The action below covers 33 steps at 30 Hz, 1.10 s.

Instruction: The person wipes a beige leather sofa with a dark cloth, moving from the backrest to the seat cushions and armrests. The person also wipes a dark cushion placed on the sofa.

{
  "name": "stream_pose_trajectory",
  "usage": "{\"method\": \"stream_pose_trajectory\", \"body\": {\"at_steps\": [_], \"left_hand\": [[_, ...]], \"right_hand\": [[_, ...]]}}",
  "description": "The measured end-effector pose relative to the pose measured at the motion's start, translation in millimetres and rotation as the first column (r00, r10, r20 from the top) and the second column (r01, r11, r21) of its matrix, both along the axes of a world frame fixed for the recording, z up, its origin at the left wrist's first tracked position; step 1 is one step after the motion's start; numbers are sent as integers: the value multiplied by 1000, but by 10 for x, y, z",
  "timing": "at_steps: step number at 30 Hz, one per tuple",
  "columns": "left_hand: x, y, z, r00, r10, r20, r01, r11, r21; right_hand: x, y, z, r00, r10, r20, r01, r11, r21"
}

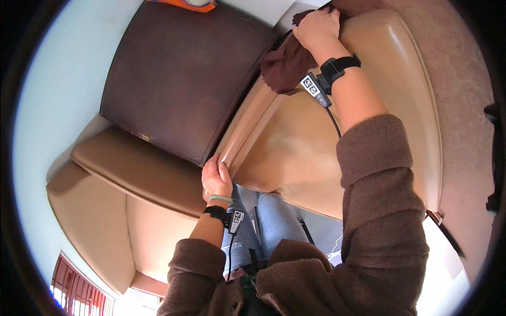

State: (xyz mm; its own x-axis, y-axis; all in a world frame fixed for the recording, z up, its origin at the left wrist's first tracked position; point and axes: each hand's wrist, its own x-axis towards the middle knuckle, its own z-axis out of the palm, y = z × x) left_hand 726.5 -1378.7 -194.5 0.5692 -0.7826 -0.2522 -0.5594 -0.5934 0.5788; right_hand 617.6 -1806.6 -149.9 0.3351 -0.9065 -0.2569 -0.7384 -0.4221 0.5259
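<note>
A crumpled dark brown cloth [288, 67] lies over the far part of a tan leather-look sofa section [308, 134]. On its upper end rests my right hand [319, 29], fingers bent over the cloth near the wall; the fingertips are partly hidden. My left hand [216, 179] grips the near end of the sofa's padded, seamed edge [247, 126], with the thumb on top. Alongside that edge is a dark brown upholstered panel [182, 79], apparently leather-look, with a small worn spot on its lower border. Both wrists wear black straps with small cabled devices.
Another tan sofa section with a brown top [146, 170] stands to the left, against a pale wall [67, 87]. Patterned brownish flooring or covering [462, 118] borders the right side. An orange item [185, 4] sits at the top edge. My legs stand close to the sofa.
</note>
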Motion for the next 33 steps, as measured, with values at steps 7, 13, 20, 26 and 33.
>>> {"method": "stream_pose_trajectory", "body": {"at_steps": [7, 13, 20, 26, 33], "left_hand": [[31, 16, -14, 1000, 1, -13, -1, 1000, -22], [-16, -15, -21, 999, -18, 26, 19, 999, -31], [-6, -4, -25, 1000, -6, 29, 7, 999, -38], [-1, 3, -21, 1000, -12, 27, 12, 1000, 5], [31, 12, -15, 999, -15, 48, 17, 999, -37]], "right_hand": [[48, 744, 20, 992, 73, 105, -82, 994, 78], [79, 912, -39, 942, -51, 331, 41, 998, 39], [124, 1105, -235, 741, -69, 668, 169, 982, -86], [-60, 299, -354, 754, 61, 654, 91, 976, -197], [-28, 422, -379, 732, 100, 674, 72, 972, -222]]}}
